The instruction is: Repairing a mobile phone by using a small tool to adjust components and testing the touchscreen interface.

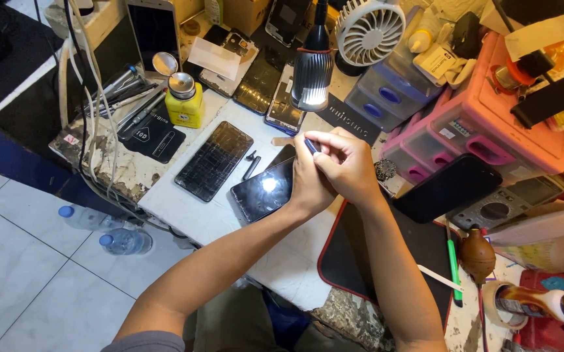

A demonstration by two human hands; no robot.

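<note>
The white desk [229,215] carries everything here, and the places that follow are told from the desk lamp [312,72] hanging over its middle. Off to the lamp's right stands a pink drawer box [490,117], and below and right of the lamp a dark mat with a red edge [360,254] lies under the right forearm. Directly below the lamp lies the dark phone [263,191], its glass catching the lamp's glare; its long axis runs on a slant, from lower left up toward the hands at its upper right end. Left of that phone, and below-left of the lamp, a cracked phone [214,160] lies flat on much the same slant. A yellow dispenser bottle [184,103] with a metal cap stands well to the lamp's left. Both hands meet just below the lamp: the left hand [308,186] rests over the dark phone's upper right end, fingers curled closed on it as far as can be seen, while the right hand [347,166] sits just beside and above it. The right fingers [324,140] are pinched shut on a small dark tool [312,146], held above the phone's near end. The left hand is the nearer one to the phone, and the tool lies just up and right of the glass.
</note>
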